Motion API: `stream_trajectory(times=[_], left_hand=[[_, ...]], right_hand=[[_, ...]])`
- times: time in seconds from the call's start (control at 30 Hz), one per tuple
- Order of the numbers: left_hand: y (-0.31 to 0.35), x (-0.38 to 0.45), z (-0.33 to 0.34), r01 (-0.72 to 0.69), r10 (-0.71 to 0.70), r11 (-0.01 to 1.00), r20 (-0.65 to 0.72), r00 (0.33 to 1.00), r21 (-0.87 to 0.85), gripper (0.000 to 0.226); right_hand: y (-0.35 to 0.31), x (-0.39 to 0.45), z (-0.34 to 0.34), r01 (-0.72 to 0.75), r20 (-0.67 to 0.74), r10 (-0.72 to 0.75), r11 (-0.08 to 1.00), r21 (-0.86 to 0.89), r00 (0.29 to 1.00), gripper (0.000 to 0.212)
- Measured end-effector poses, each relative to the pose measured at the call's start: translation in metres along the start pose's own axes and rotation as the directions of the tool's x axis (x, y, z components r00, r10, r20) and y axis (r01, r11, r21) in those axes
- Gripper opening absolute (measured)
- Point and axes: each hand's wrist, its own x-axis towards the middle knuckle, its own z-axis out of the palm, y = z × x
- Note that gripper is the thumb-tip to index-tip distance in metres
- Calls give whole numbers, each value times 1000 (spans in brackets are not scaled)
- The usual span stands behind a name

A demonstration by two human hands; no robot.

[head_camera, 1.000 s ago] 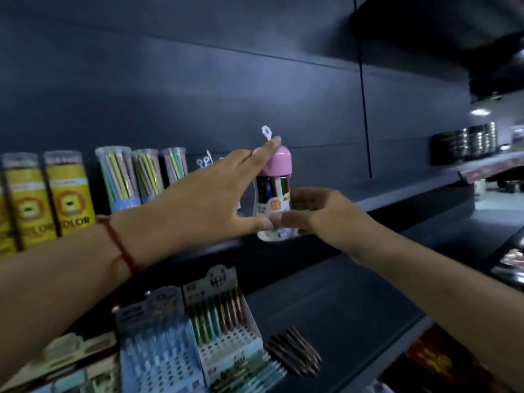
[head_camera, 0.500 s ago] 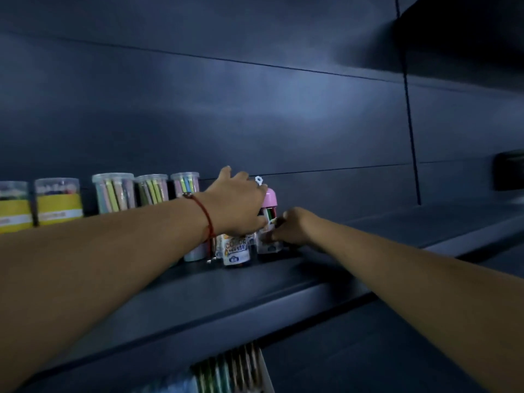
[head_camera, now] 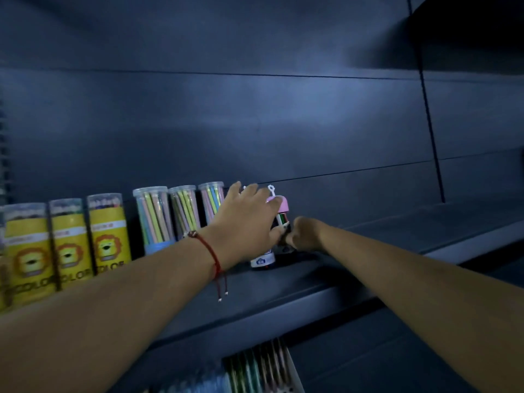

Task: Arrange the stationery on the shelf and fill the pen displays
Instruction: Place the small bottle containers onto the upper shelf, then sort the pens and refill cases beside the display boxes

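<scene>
A small pink-capped bottle (head_camera: 283,206) of coloured pens stands on the dark upper shelf (head_camera: 326,282), near the back wall. My left hand (head_camera: 246,222) reaches over it, fingers draped on the pink cap and thumb against its side. My right hand (head_camera: 304,235) grips the bottle's lower body from the right. A second small bottle with a white label (head_camera: 262,260) stands just in front, partly hidden under my left hand.
Left of the bottles stand three clear tubes of pastel pencils (head_camera: 154,217) and three yellow lion-print tubes (head_camera: 109,231). The shelf runs on to the right. Below the shelf edge, a pen display box (head_camera: 263,364) shows blurred.
Both hands carried the pink-capped bottle up and back onto the shelf, and now hold it beside the labelled bottle. My view has risen from the lower displays to the upper shelf.
</scene>
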Motion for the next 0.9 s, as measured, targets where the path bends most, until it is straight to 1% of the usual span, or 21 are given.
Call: stream_trajectory(times=[0.03, 0.1, 0.17, 0.27, 0.33, 0.37, 0.47, 0.53, 0.6, 0.63, 0.67, 0.77, 0.83, 0.9], left_hand=[[-1, -11, -6, 19, -19, 999, 5, 1000, -34, 64], [-3, -34, -21, 62, -55, 993, 64, 996, -101, 66], [-5, -60, -36, 120, -96, 974, 133, 986, -191, 65], [-7, -105, -57, 218, -142, 918, 240, 960, -330, 62], [-5, -141, -70, 251, -164, 892, 249, 955, -376, 65], [-3, -161, -77, 258, -167, 887, 254, 953, -384, 67], [8, -237, -85, 282, -194, 882, 254, 948, -378, 68], [21, -294, -84, 303, -227, 885, 239, 944, -355, 64], [32, -352, -74, 381, -280, 850, 299, 912, -365, 60], [37, -381, -64, 426, -310, 827, 334, 890, -368, 58], [41, -408, -54, 476, -327, 806, 405, 853, -351, 58], [50, -474, -28, 577, -358, 769, 562, 746, -276, 65], [52, -502, -18, 619, -367, 751, 635, 680, -230, 69], [53, -520, -7, 647, -377, 738, 679, 630, -190, 66]], right_hand=[[-1, -5, -3, -3, -20, 3, 1000, 18, 1000, 34], [-2, -18, -7, 20, -111, -8, 994, 111, 994, 28], [-6, -42, -5, 92, -193, -60, 982, 166, 979, 22], [-14, -94, 5, 197, -298, -147, 969, 148, 943, 32], [-25, -134, 20, 256, -336, -202, 959, 124, 920, 46], [-31, -157, 30, 285, -333, -238, 953, 102, 912, 54], [-53, -222, 70, 360, -238, -344, 933, 23, 908, 69], [-65, -259, 105, 400, -109, -401, 916, -28, 910, 75], [-76, -285, 145, 443, 31, -442, 895, -40, 896, 76], [-82, -295, 165, 464, 89, -461, 885, -22, 883, 76], [-87, -301, 185, 474, 150, -469, 881, 5, 870, 76], [-110, -308, 235, 456, 318, -452, 887, 66, 833, 77], [-126, -307, 262, 447, 373, -448, 890, 96, 813, 78], [-138, -303, 289, 437, 414, -446, 891, 122, 794, 79]])
